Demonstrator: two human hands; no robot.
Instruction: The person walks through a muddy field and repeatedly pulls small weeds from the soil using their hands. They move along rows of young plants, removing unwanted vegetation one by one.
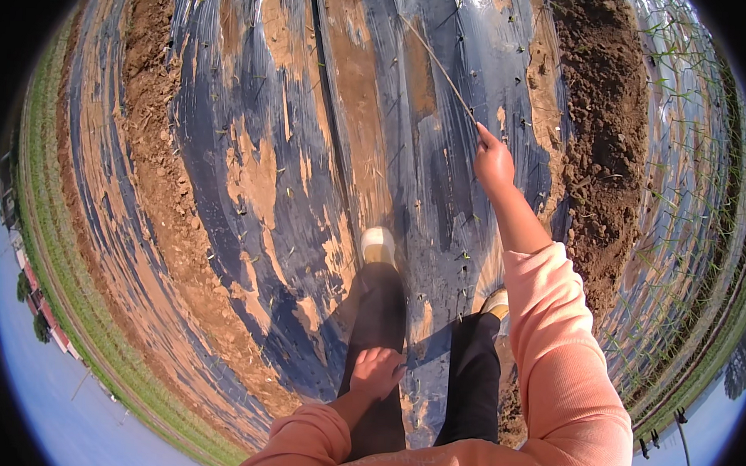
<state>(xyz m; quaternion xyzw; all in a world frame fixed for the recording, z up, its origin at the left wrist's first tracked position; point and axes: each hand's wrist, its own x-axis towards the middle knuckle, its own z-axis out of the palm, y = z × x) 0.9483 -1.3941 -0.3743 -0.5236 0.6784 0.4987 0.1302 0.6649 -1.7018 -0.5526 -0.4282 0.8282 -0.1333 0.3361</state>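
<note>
My right hand (495, 157) grips the near end of a thin stick (443, 70). The stick slants away up and to the left, low over a bed covered with dark plastic mulch film (431, 248); I cannot tell if its far tip touches the film. Small green seedlings (465, 257) poke through holes in the sheet around it. My left hand (377, 372) holds nothing and rests on my left leg (379, 308), near the knee, thumb apart from the bent fingers.
Both my shoes, the left shoe (377, 244) and the right shoe (497, 303), stand on the film-covered bed. Brown soil lies in patches on it. A furrow of loose soil (602, 137) runs along the right, another furrow (159, 136) along the left. Taller green plants (680, 203) grow beyond the right one.
</note>
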